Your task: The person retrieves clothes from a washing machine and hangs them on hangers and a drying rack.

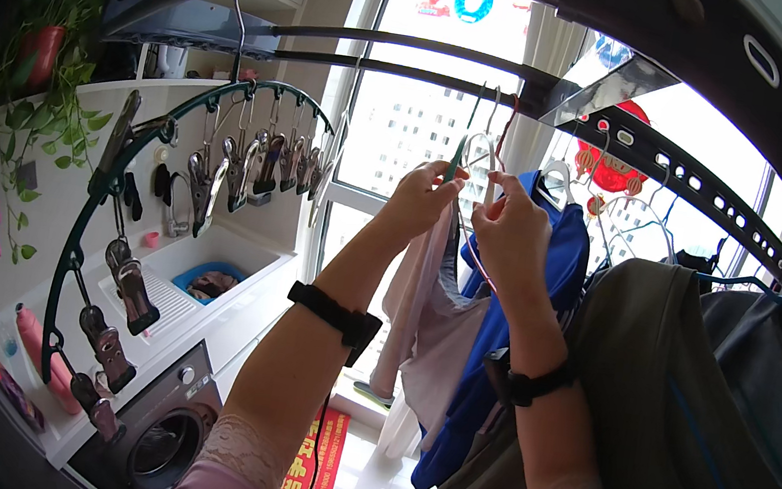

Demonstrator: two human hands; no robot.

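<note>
My left hand [422, 200] is raised below the black drying rail [416, 75], its fingers closed around a green hanger [457, 156]. Just right of it, my right hand [512, 221] is at the white and reddish hangers [480, 144], thumb and forefinger close together; whether it grips one cannot be told. Pale pink clothing [433, 327] hangs beneath both hands. Behind my right hand a blue garment [461, 407] hangs on a white hanger [558, 182]. Dark grey-green garments [645, 373] hang at the right, near my right forearm.
A green curved hanger with metal clips [77, 236] hangs at the left. Beyond it are a sink with a blue basin [185, 278], a front-loading washing machine [168, 439] and a potted trailing plant [40, 55]. A red mat with writing [324, 474] lies on the floor before the window.
</note>
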